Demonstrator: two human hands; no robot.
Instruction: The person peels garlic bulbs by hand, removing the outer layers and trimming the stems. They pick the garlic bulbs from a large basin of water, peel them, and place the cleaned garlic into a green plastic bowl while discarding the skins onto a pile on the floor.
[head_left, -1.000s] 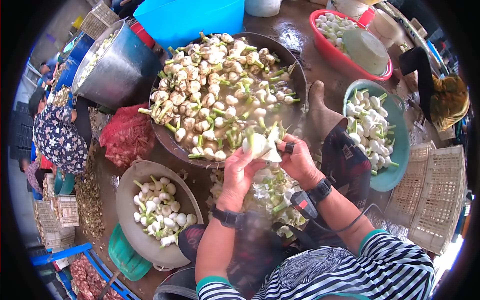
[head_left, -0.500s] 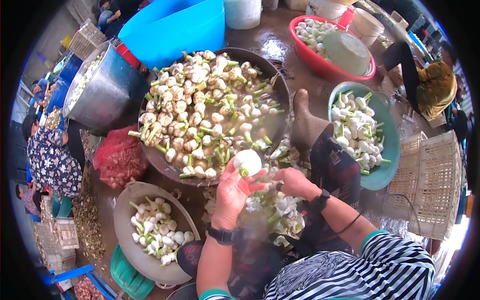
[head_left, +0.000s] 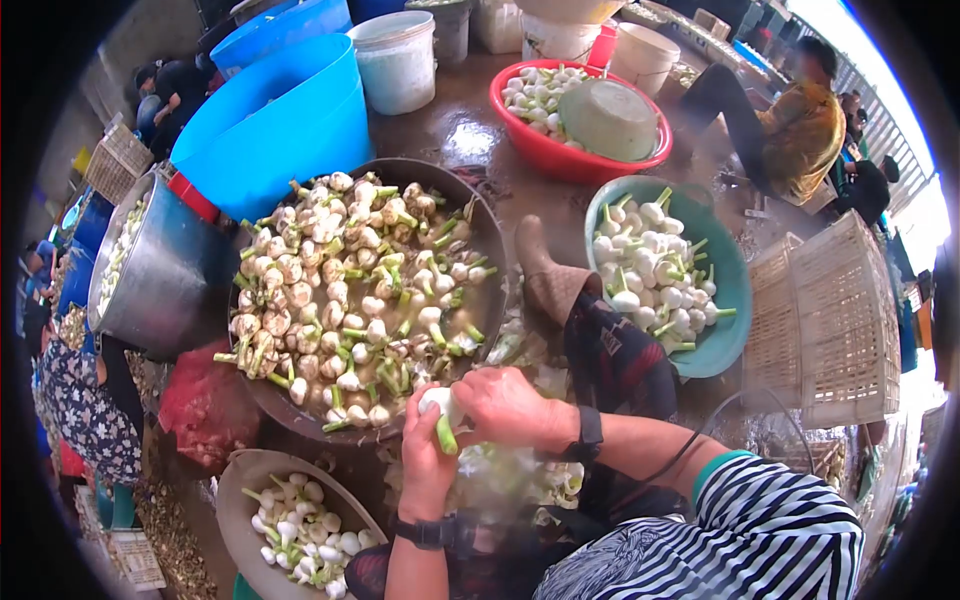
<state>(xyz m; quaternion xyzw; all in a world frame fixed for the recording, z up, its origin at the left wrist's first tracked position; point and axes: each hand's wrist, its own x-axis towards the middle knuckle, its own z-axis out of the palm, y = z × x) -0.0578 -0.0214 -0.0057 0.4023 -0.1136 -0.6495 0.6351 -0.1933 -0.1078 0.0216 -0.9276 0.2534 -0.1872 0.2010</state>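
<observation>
A white garlic bulb (head_left: 437, 404) with a short green stem sits in my left hand (head_left: 426, 462), its fingers wrapped around it. My right hand (head_left: 512, 408) presses against the bulb's right side with curled fingers; whatever they grip is hidden. Just beyond both hands is a wide dark basin (head_left: 497, 235) of murky water, heaped with brownish unpeeled garlic bulbs (head_left: 300, 290). Pale peelings (head_left: 500, 475) lie below my hands. A beige basin (head_left: 235, 505) at lower left and a green basin (head_left: 735, 270) on the right hold clean white bulbs.
A red basin (head_left: 650, 165) of white bulbs has an upturned bowl (head_left: 608, 118) on it. Blue tubs (head_left: 270, 130), a metal pot (head_left: 165, 275) and a red mesh sack (head_left: 208, 410) stand left. Wicker baskets (head_left: 840, 320) and a seated person (head_left: 800, 135) are at right.
My right hand has come over to the garlic bulb and now touches it. My left hand has turned the bulb so its stem points down. The camera view has shifted.
</observation>
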